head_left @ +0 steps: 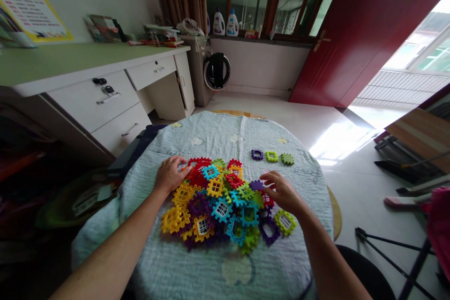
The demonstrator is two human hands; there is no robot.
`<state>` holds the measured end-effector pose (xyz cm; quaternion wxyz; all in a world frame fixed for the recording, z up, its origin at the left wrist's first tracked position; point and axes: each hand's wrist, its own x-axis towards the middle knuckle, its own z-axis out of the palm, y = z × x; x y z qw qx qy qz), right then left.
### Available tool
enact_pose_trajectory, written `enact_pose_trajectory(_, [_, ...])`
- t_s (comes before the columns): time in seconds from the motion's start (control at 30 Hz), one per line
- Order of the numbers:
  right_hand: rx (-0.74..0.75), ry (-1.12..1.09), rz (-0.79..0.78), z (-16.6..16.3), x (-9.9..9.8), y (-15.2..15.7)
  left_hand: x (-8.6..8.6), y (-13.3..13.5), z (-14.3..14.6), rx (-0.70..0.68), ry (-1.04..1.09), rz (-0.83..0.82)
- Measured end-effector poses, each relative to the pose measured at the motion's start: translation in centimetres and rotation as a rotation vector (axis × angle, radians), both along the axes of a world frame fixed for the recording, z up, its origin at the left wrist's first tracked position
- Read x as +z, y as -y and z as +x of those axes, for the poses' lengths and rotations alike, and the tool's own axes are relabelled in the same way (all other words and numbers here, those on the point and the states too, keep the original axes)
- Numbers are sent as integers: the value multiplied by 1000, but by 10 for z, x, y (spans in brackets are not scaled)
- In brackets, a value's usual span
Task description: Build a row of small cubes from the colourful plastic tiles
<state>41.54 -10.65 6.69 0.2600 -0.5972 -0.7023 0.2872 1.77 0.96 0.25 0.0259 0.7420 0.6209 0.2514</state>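
Observation:
A heap of colourful interlocking plastic square tiles (225, 201) lies on a round table covered with a pale quilted cloth (218, 136). My left hand (171, 174) rests on the heap's left upper edge, fingers curled over red and orange tiles. At the heap's right side my right hand (283, 192) reaches in, its fingertips touching a purple tile (256, 184). Three tiles lie apart in a row further back: a purple one (257, 154), a light green one (271, 156) and a darker green one (287, 159).
A white desk with drawers (105, 98) stands at the left, a small washing machine (211, 68) beyond it under the window. A dark red door (365, 28) is open at the right. Folding stands (397, 253) and a wooden board (418, 136) sit on the floor at the right.

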Motion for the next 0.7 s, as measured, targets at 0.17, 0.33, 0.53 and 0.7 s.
enact_pose_trajectory(0.17, [72, 229, 20, -6, 4, 1, -1, 1, -1, 12, 57, 39])
enact_pose_trajectory(0.33, [154, 394, -48, -19, 0, 2, -2, 1, -1, 19, 64, 65])
enact_pose_trajectory(0.53, [119, 259, -42, -10, 4, 0, -2, 1, -1, 23, 69, 67])
enact_pose_trajectory(0.7, [0, 177, -89, 18, 10, 2, -1, 1, 0, 25, 76, 60])
